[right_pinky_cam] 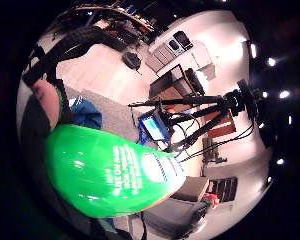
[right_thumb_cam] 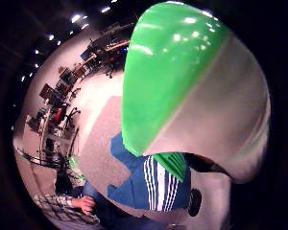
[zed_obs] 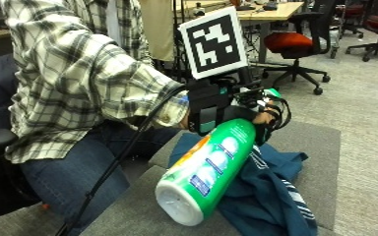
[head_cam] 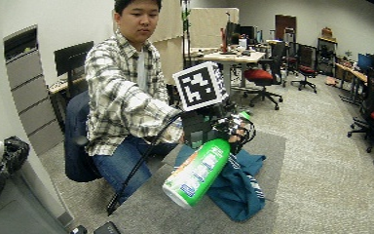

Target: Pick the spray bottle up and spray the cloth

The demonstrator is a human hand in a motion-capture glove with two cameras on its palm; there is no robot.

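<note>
A person in a plaid shirt point(zed_obs: 78, 69) and blue jeans sits on a dark chair point(head_cam: 77, 141) at the left of the outside view, beside a grey worktop point(zed_obs: 320, 162). The arm reaches to the right, over the worktop.

The right hand point(zed_obs: 258, 118), in its black glove, holds the spray bottle point(zed_obs: 208, 169) at its upper end. The fingers are curled around the neck of the bottle, near the spray head. The bottle is green with a white and blue label, and it is lifted above the worktop. It is tilted: the white bottom points down toward the near left, and the top goes up to the right into the hand.

Under and just to the right of the bottle lies the cloth point(zed_obs: 274, 196). It is dark teal-blue with white stripes, crumpled, and it rests on the worktop. I cannot tell if the bottle touches the cloth.

In the thumb side palm view the green bottle body point(right_thumb_cam: 182, 72) fills much of the picture, and the striped cloth point(right_thumb_cam: 153, 184) lies on the grey worktop point(right_thumb_cam: 98, 153) below it. In the little finger side palm view the label of the bottle point(right_pinky_cam: 120, 172) is close to the palm.

At the right, behind the worktop, stands an office chair with a red seat point(zed_obs: 297, 42).
</note>
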